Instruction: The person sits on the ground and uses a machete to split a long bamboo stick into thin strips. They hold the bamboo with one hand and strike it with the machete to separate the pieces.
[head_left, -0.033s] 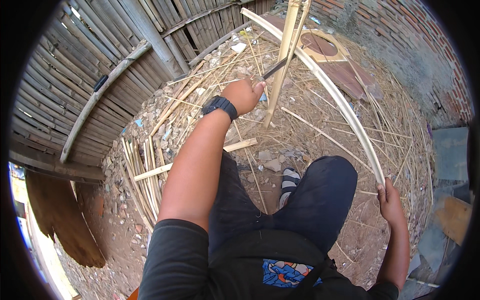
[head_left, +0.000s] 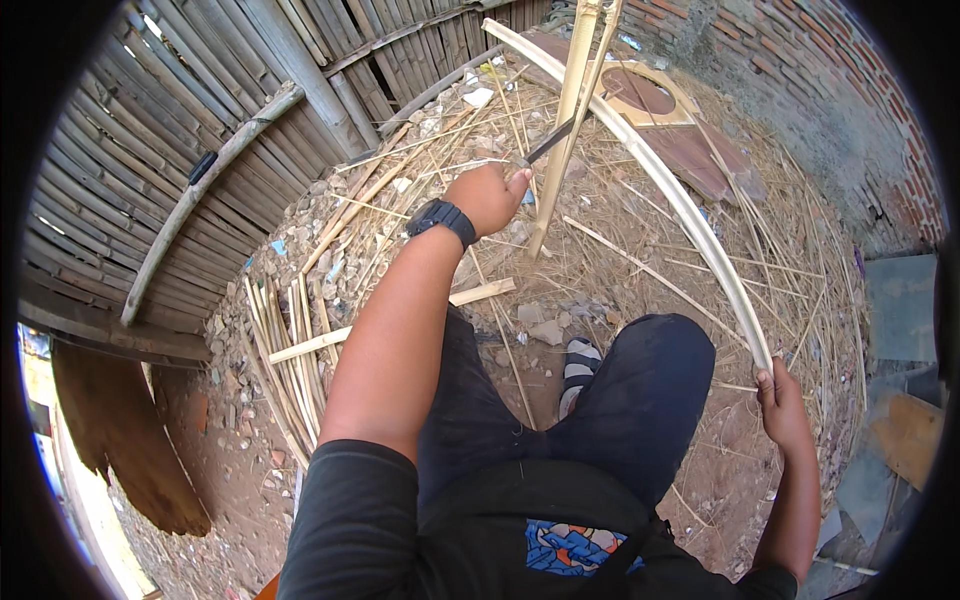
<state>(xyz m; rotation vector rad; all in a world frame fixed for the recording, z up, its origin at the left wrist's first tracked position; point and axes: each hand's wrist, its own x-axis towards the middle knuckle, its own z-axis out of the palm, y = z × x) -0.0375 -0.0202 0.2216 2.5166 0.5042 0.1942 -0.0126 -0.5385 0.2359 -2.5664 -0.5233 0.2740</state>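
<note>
My left hand (head_left: 488, 197), with a black watch on its wrist, is closed round the handle of a knife (head_left: 548, 143). The blade points up and right, its tip end against an upright split bamboo piece (head_left: 574, 75) that forks into two lengths. In my right hand (head_left: 783, 405) is the near end of a long pale bamboo strip (head_left: 692, 212). From there the strip runs away to the far left, passing the upright bamboo close to the blade. Whether the strip touches the upright cannot be told.
Several cut bamboo strips (head_left: 285, 360) lie in a bundle at the left. Straw, slivers and stones cover the ground. A wooden board with a round hole (head_left: 675, 98) lies at the far right. A bamboo wall (head_left: 130, 160) stands left, a brick wall (head_left: 830, 90) right.
</note>
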